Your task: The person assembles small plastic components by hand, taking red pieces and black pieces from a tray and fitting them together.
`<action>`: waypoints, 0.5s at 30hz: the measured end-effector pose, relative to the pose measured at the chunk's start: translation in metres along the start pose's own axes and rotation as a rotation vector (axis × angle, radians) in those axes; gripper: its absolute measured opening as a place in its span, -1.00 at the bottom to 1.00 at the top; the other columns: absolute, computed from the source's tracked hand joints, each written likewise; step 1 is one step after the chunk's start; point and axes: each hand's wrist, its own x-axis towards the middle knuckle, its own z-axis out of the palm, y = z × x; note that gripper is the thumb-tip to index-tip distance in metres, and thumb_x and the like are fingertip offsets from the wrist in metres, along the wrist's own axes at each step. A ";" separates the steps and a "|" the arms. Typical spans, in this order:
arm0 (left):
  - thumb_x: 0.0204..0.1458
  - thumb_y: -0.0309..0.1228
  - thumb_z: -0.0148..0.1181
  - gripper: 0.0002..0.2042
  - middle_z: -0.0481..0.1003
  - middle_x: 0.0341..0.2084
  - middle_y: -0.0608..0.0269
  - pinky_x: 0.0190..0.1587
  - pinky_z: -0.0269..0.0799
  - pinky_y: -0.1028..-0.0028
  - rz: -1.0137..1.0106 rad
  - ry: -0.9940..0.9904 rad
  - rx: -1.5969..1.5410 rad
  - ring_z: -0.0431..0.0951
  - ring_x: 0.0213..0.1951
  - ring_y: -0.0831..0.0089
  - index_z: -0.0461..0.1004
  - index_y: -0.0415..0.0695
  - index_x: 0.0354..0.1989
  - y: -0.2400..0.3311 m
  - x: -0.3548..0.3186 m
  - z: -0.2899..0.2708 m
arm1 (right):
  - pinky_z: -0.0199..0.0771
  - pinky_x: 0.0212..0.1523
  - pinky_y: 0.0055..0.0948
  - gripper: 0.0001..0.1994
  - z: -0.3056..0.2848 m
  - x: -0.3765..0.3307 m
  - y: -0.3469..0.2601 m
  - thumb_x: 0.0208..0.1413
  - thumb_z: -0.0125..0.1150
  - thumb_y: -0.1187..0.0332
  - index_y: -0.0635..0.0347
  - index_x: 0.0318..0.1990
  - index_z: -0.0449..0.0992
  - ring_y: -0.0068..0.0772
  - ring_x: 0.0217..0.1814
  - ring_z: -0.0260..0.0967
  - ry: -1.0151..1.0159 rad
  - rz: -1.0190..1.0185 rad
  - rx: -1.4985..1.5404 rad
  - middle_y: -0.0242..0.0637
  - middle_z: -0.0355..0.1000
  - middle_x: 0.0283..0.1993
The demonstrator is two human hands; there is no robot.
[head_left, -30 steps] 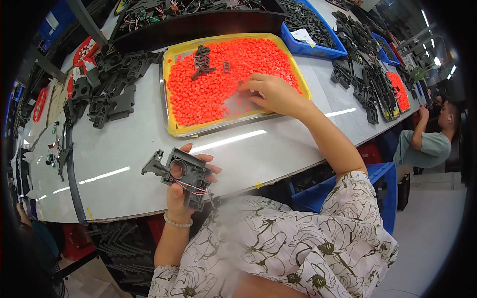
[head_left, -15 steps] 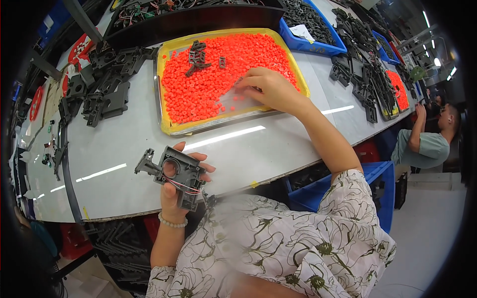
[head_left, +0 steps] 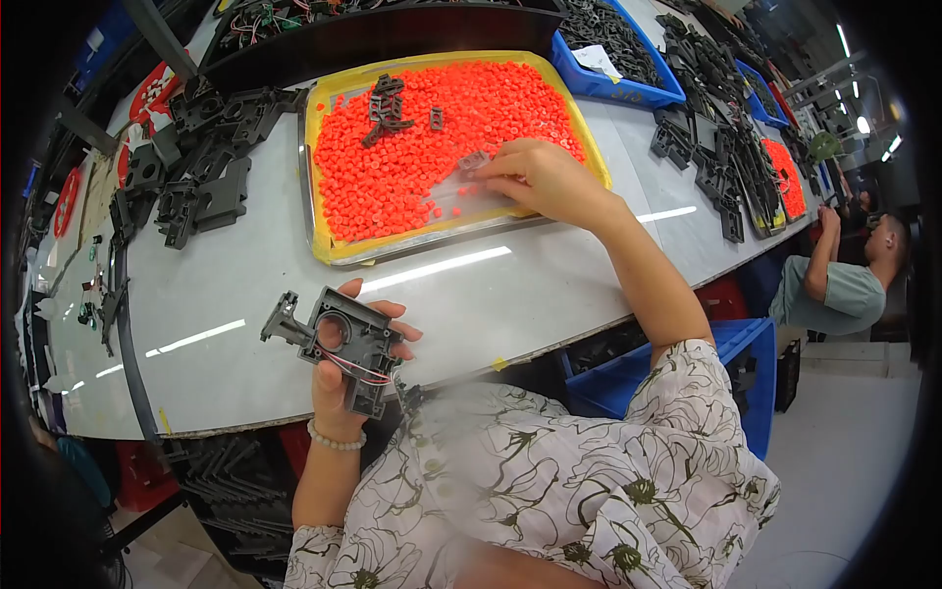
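So, I see the worker's left hand (head_left: 331, 395) at the tray's (head_left: 595, 162) seven o'clock, fingers wrapped round a grey housing (head_left: 371, 339) with thin wires (head_left: 349, 368). Right hand (head_left: 557, 182), tray's four o'clock: fingertips pinching a small clear-looking piece (head_left: 474, 161) over orange-red bits (head_left: 373, 187).

A black box (head_left: 392, 46) is filled with wired parts (head_left: 285, 18), a blue bin (head_left: 620, 91) is topped by paper (head_left: 595, 61), dark housings (head_left: 222, 194) are heaped on the table (head_left: 216, 285) at left, and a co-worker (head_left: 836, 294) is seen at far right, past a blue crate (head_left: 763, 393).
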 end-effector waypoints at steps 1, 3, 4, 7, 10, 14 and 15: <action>-0.20 0.15 0.20 -0.08 0.32 -0.09 -0.17 -0.25 0.55 0.30 0.001 0.000 0.000 0.48 -0.17 0.05 -0.05 -0.20 0.22 0.000 0.000 0.000 | 0.37 -0.19 -0.27 -0.85 0.000 0.001 0.001 -0.05 0.10 0.39 0.21 -0.34 0.54 -0.14 -0.24 0.38 -0.001 -0.001 0.001 -0.18 0.44 -0.35; -0.23 0.12 0.25 -0.08 0.31 -0.08 -0.19 -0.22 0.54 0.31 -0.013 0.012 -0.034 0.48 -0.16 0.04 -0.04 -0.19 0.21 0.001 0.000 0.001 | 0.36 -0.25 -0.33 -0.85 0.000 0.004 0.003 -0.04 0.15 0.38 0.22 -0.33 0.55 -0.19 -0.29 0.37 0.045 -0.037 -0.011 -0.19 0.43 -0.38; -0.25 0.09 0.29 -0.07 0.31 -0.07 -0.21 -0.19 0.53 0.32 -0.027 0.023 -0.068 0.48 -0.14 0.04 -0.02 -0.19 0.21 0.001 0.000 0.001 | 0.36 -0.25 -0.33 -0.85 0.001 0.005 0.000 -0.04 0.15 0.38 0.22 -0.33 0.55 -0.19 -0.29 0.37 0.044 -0.039 -0.010 -0.19 0.43 -0.38; -0.25 0.09 0.29 -0.06 0.31 -0.07 -0.22 -0.19 0.53 0.32 -0.027 0.021 -0.059 0.48 -0.14 0.04 -0.03 -0.19 0.22 0.001 0.000 0.001 | 0.37 -0.24 -0.31 -0.86 0.008 0.011 -0.008 -0.08 0.17 0.38 0.21 -0.36 0.55 -0.18 -0.28 0.36 -0.027 0.000 -0.034 -0.20 0.42 -0.37; -0.19 0.17 0.17 -0.08 0.31 -0.09 -0.17 -0.26 0.55 0.31 0.007 0.001 0.021 0.48 -0.18 0.06 -0.06 -0.19 0.22 0.000 0.000 0.001 | 0.37 -0.22 -0.24 -0.90 0.017 0.014 -0.008 -0.12 0.09 0.41 0.22 -0.46 0.49 -0.15 -0.25 0.36 -0.012 -0.059 -0.141 -0.20 0.40 -0.40; -0.18 0.17 0.17 -0.08 0.31 -0.09 -0.17 -0.26 0.54 0.32 0.009 -0.001 0.000 0.48 -0.18 0.06 -0.06 -0.18 0.22 -0.001 0.000 -0.001 | 0.36 -0.21 -0.24 -0.92 0.020 0.016 -0.006 -0.15 0.09 0.43 0.22 -0.49 0.48 -0.18 -0.23 0.34 -0.031 -0.017 -0.079 -0.21 0.39 -0.40; -0.18 0.16 0.18 -0.09 0.31 -0.09 -0.17 -0.26 0.54 0.32 0.005 -0.004 -0.005 0.48 -0.18 0.06 -0.06 -0.18 0.22 0.000 0.000 -0.001 | 0.36 -0.20 -0.25 -0.93 0.021 0.016 -0.004 -0.16 0.10 0.44 0.22 -0.49 0.48 -0.19 -0.22 0.34 -0.006 -0.019 -0.034 -0.21 0.39 -0.40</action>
